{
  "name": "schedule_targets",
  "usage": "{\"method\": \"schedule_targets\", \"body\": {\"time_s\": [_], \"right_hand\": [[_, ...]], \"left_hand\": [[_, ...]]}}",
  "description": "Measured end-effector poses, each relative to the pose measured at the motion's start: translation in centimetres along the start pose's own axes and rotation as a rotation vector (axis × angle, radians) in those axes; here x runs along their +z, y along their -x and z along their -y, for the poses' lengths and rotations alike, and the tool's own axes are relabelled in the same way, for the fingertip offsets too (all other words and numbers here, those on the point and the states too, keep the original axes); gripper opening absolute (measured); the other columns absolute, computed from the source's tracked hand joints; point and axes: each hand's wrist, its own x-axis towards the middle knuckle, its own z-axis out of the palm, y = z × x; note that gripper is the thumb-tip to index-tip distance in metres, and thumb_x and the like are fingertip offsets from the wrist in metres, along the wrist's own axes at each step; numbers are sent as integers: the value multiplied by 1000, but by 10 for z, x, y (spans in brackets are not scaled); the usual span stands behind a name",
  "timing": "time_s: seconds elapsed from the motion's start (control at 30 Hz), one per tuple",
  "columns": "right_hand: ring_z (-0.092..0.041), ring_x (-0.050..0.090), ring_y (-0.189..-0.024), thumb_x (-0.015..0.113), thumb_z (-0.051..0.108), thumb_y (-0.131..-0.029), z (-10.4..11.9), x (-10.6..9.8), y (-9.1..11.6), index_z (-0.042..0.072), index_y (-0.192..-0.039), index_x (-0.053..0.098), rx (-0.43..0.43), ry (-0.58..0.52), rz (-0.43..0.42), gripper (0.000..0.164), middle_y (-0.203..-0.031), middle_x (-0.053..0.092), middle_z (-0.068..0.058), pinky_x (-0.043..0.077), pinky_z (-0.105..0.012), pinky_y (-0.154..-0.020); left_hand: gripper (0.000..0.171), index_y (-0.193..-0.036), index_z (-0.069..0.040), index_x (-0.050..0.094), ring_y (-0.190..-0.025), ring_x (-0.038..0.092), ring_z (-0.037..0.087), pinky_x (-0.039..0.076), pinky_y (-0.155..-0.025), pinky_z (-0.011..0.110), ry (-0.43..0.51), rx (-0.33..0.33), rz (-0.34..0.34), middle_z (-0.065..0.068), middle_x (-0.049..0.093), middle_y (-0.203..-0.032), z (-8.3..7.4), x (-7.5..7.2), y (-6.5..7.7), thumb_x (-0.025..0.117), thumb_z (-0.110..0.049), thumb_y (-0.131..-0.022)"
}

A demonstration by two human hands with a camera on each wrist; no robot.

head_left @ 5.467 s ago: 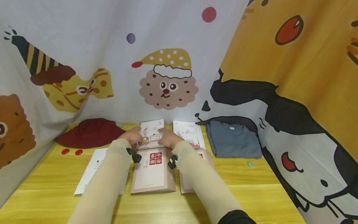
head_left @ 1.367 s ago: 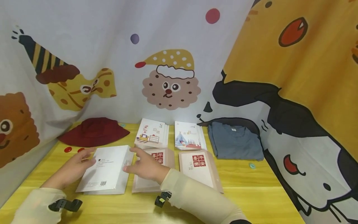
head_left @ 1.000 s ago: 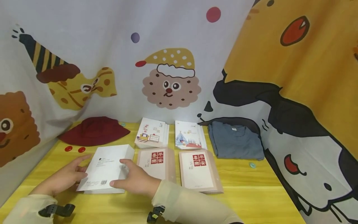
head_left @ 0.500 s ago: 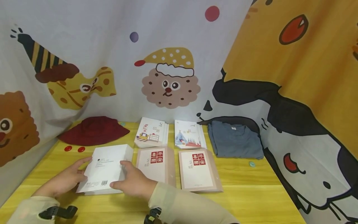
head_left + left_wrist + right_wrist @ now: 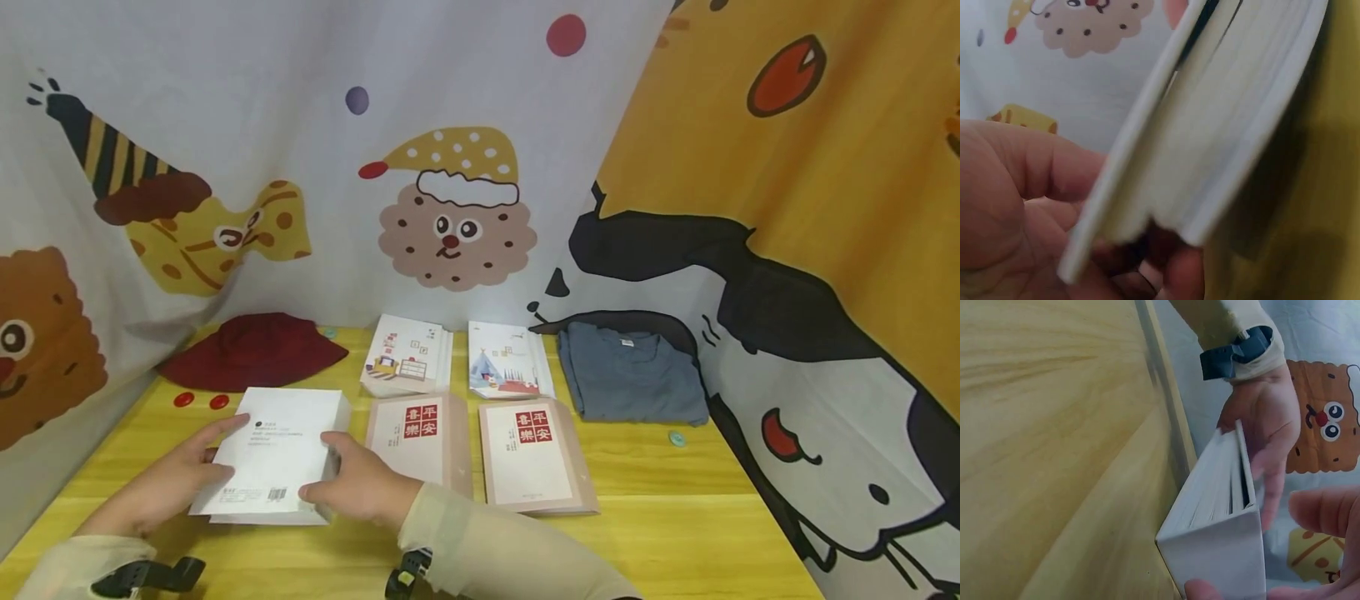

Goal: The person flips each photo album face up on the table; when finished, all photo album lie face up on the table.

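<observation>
A thick white book [image 5: 277,450] with a barcode on its cover is between both hands at the table's left front. My left hand [image 5: 168,483] grips its left edge, thumb and index finger over the cover. In the left wrist view, fingers curl at the page edge of the book [image 5: 1210,125], and its upper cover stands slightly away from the pages. My right hand [image 5: 367,483] holds the spine side, thumb and index finger at the cover's right edge. In the right wrist view, a fingertip presses the spine of the book [image 5: 1216,550].
Two beige books with red square characters [image 5: 425,422] [image 5: 534,427] lie to the right. Behind them are two stacks of illustrated white books [image 5: 408,354] [image 5: 506,358]. A dark red hat [image 5: 255,354], red buttons [image 5: 183,400], a folded grey-blue shirt [image 5: 630,375] and a green button [image 5: 677,438] lie around.
Both hands have come from the rear left book stack to the white book. Over the last second, the hands keep their hold while the book shifts slightly left and its cover's lower left corner slides outward.
</observation>
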Motion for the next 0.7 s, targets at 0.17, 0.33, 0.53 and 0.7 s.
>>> {"method": "schedule_targets", "body": {"time_s": [0.17, 0.33, 0.53, 0.7], "right_hand": [[-14, 59, -127, 86, 12, -83, -1, -2, -3, 30, -153, 52, -5, -15, -1, 80, -139, 65, -4, 48, -31, -107], [-7, 55, -88, 86, 8, -83, -3, -4, -6, 26, -146, 61, -54, 11, -52, 70, -106, 61, 3, 50, -23, -77], [-2, 54, -86, 86, 19, -87, -6, -7, -6, 21, -136, 71, -184, 12, -96, 52, -109, 62, 10, 48, -18, -75], [-2, 60, -101, 81, 31, -93, 0, -9, 1, 31, -148, 61, -189, -107, -15, 59, -136, 63, 14, 53, -21, -79]], "left_hand": [[74, -168, -4, 13, -86, 69, 22, 60, -70, 32, 28, 29, -39, 31, 57, -127, -13, 1, 9, 53, -3, -105], [71, -167, -6, 20, -83, 70, 22, 61, -69, 33, 26, 74, -73, 30, 56, -128, -32, 4, 20, 56, -4, -106], [70, -166, -14, 25, -86, 68, 15, 62, -67, 34, 9, 207, -96, 28, 57, -125, -50, 10, 28, 57, -2, -106], [76, -168, -15, 18, -94, 70, 9, 63, -70, 34, 4, 280, -104, 33, 54, -135, -57, 17, 27, 59, -6, -106]]}}
